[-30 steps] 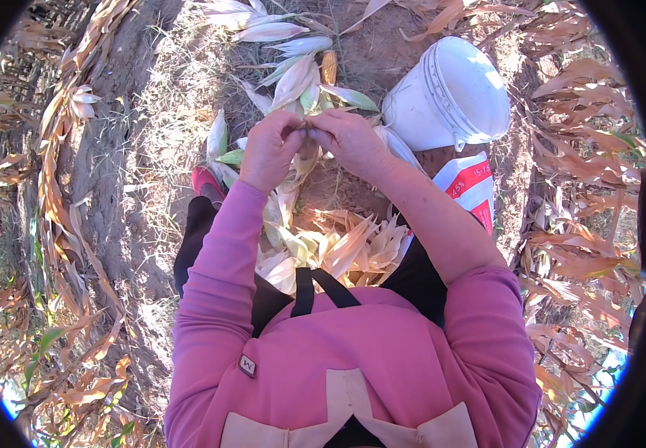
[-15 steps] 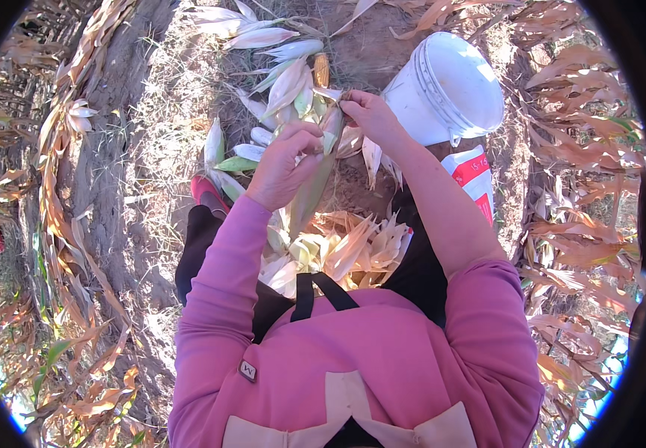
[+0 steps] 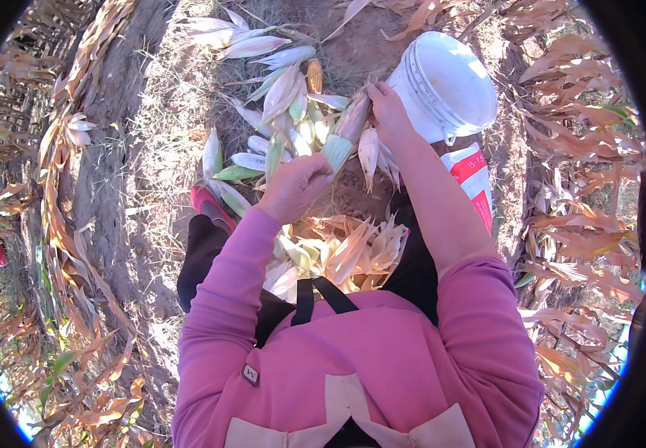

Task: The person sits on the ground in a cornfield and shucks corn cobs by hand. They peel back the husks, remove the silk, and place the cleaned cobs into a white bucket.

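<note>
An ear of corn (image 3: pixel 351 122), partly in its husk, slants between my two hands. At its upper end, my right hand (image 3: pixel 391 113) is closed on it, next to the bucket. My left hand (image 3: pixel 295 188) is a fist at the ear's lower end, gripping the pale green husk (image 3: pixel 336 151) there. How far the fingers wrap round is partly hidden. Just beyond lies a pile of unhusked ears (image 3: pixel 284 93) with pale and green husks. One bare orange ear (image 3: pixel 314 76) shows among them. Stripped husks (image 3: pixel 345 250) are heaped between my legs.
A white bucket (image 3: pixel 417 93) leans tilted at the far right of the pile. Beside my right leg lies a white and red bag (image 3: pixel 473 175). My red shoe (image 3: pixel 211 209) is at the left of the pile. Dry corn stalks (image 3: pixel 576 172) stand along both sides.
My left hand has come down toward me, pulling at the husk. My right hand has shifted slightly right. The long husk leaf that hung below the ear no longer shows there.
</note>
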The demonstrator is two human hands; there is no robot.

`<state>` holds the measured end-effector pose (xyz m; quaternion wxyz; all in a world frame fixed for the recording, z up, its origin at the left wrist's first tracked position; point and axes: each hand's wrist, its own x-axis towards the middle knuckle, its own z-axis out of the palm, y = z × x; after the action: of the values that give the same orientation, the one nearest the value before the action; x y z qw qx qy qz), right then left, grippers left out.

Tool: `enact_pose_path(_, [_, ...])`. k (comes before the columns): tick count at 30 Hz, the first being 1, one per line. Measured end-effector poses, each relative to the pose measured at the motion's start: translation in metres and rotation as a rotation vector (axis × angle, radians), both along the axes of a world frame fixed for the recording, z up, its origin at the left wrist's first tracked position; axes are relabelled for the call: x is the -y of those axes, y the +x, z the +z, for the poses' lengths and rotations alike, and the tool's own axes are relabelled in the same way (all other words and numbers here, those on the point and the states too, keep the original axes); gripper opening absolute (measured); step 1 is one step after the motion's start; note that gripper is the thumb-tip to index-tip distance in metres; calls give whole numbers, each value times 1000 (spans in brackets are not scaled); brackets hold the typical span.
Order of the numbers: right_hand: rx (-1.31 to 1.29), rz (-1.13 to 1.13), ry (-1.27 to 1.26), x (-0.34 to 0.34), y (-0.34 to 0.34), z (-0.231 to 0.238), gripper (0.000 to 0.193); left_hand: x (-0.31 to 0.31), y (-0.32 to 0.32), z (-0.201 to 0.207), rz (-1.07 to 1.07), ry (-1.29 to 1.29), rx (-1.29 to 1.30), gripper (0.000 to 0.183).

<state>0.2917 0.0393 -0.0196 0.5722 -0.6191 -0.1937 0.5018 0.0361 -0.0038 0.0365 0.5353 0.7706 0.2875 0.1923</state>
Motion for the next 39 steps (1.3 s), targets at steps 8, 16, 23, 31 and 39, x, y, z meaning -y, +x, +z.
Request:
enact_pose_path(8, [-208,-391,206,-5,91,19,24,10,-21,18,-131,-173,13,5])
enact_pose_path(16, [-282,-387,221,-6,95,23,26,11,-58,24,-130,-321,-23,2])
enact_pose_path(23, [-217,-233,283,-12,57,33,20,1,-83,5,18,-352,-223,14])
enact_pose_path(31, [-41,3,342,-14,-39,37,16,-5,-26,1,296,-263,-45,51])
enact_pose_path(39, [-395,92,363,-4,-89,57,20,-10,-8,-2,386,-103,103,68])
